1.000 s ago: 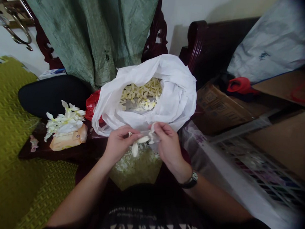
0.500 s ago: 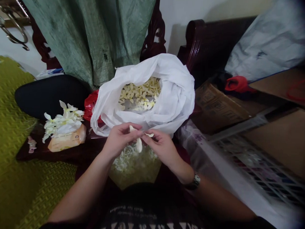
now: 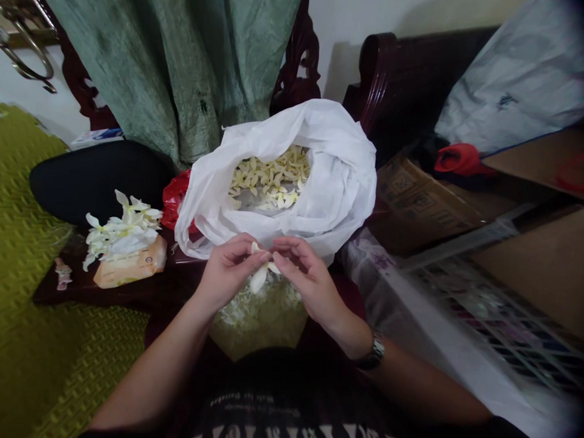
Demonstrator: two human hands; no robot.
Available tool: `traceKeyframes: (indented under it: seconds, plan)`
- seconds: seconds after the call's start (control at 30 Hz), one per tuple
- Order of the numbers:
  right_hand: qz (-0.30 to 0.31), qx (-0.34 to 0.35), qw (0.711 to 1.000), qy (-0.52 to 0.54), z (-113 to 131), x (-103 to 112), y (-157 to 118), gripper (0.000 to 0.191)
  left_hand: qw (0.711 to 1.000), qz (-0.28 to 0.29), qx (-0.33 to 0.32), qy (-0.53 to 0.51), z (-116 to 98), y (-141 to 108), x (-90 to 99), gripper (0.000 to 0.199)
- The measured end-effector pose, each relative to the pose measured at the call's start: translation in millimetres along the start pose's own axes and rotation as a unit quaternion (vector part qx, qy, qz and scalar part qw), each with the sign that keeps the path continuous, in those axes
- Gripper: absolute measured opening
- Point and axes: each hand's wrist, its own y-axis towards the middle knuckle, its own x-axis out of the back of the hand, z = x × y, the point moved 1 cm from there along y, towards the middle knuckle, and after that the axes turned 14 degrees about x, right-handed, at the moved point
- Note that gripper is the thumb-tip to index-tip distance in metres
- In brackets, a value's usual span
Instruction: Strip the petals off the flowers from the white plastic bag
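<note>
My left hand (image 3: 230, 271) and my right hand (image 3: 306, 277) meet above my lap, their fingertips pinching a white flower (image 3: 258, 278) with a drooping petal. Just beyond them, a white plastic bag (image 3: 334, 182) gapes open, holding many cream petals (image 3: 267, 176). Below my hands lies a pile of shredded white flower parts (image 3: 253, 316) on a pale yellowish sheet. To the left, a bunch of white flowers (image 3: 122, 229) rests on a tan packet (image 3: 132, 262).
A dark wooden table (image 3: 67, 288) holds the packet, with a red plastic bag (image 3: 175, 199) and a black cushion (image 3: 96, 183) behind. An olive-green mat (image 3: 43, 344) spreads left. A green curtain (image 3: 173, 61) hangs behind, and a cardboard box (image 3: 429, 204) and carved wooden bench arm (image 3: 376, 75) stand right.
My right hand has moved left, closing the gap between my hands. The white flower now sits tighter between my fingertips, and the view has shifted slightly.
</note>
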Motion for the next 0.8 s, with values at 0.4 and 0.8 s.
traceKeyframes:
  seconds: [0.4, 0.8]
  plan:
    - [-0.009, -0.037, 0.999, 0.037, -0.8, -7.0, -1.6, 0.02, 0.995, -0.051, -0.032, 0.081, 6.9, -1.7, -7.2, 0.028]
    - [-0.047, -0.074, 0.995, 0.046, -10.0, -5.5, -1.2, 0.025, 0.991, -0.021, 0.119, -0.064, 15.4, 3.0, -5.7, 0.035]
